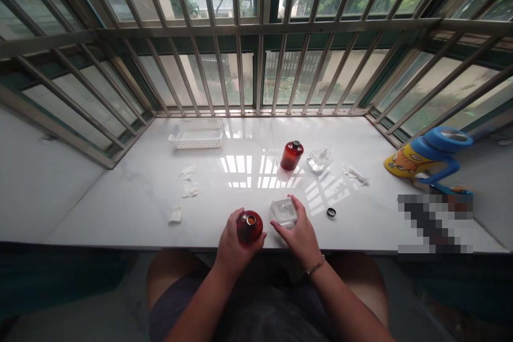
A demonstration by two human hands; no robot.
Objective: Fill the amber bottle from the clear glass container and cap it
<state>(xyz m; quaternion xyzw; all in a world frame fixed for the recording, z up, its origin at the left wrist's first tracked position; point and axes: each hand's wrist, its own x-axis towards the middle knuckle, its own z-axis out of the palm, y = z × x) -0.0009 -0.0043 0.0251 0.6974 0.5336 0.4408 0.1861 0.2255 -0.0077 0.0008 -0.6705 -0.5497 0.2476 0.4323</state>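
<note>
**Two red glass bottles and two clear square pieces on a white counter**

So here's the setup. My left hand [231, 243] is clenched around a round, dark amber-red glass bottle [249, 227], wrapped around its lower body, and the bottle stands upright with its open mouth and a gold-looking rim facing up. It's right by the near edge of the counter [100, 208], which is glossy white stone with a faint grey vein.

Just beside it, my right hand [295, 231] sits on a clear, thick square glass piece [284, 212], with the fingers [294, 204] over its far corner. I can't tell if that's a real grip or just a rest. A thin chain bracelet [316, 265] is on that wrist.

Further out there's a second red bottle [292, 155], upright with a black top, and a second clear square piece [320, 160] lying tilted next to it. A small black ring cap [331, 212] sits near my right hand. Crumpled white tissues [187, 172] are scattered around, a white plastic basket [196, 136] is at the back by the window bars [236, 64], and a blue and yellow kids' cup [430, 152] is off to the right.
</note>
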